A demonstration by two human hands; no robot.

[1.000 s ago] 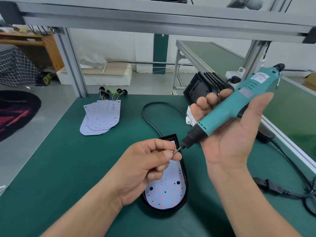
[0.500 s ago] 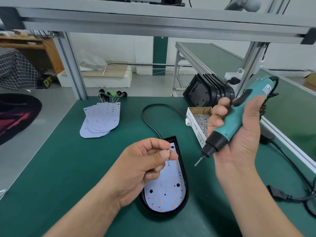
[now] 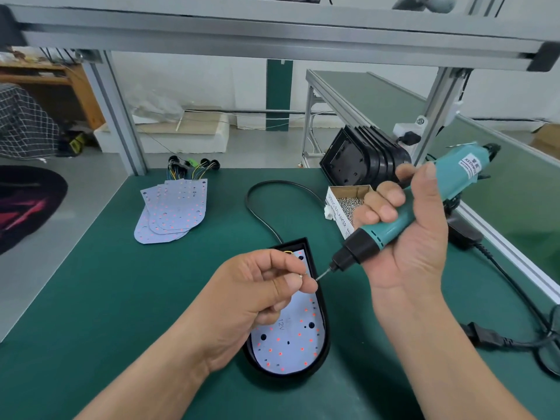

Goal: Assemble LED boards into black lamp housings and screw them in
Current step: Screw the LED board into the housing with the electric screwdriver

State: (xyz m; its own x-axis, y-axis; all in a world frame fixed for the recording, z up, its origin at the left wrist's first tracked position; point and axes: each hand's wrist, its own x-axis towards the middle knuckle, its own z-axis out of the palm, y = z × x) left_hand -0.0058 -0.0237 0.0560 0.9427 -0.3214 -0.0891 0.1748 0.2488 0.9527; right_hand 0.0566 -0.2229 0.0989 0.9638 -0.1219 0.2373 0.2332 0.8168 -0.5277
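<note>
The screwdriver (image 3: pixel 397 224) returned to the left hand (image 3: pixel 257 301)'s screw (image 3: pixel 300 276).

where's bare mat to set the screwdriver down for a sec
Widest bare mat lies left of the housing, nearer than the LED board stack. A smaller patch sits between that stack and the looped cord. Right side is crowded: screw box, spare housings, power cables.

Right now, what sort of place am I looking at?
Probably a small lamp assembly workshop: a green-matted bench, a stack of LED boards waiting on it, and an electric screwdriver in the right hand.
</note>
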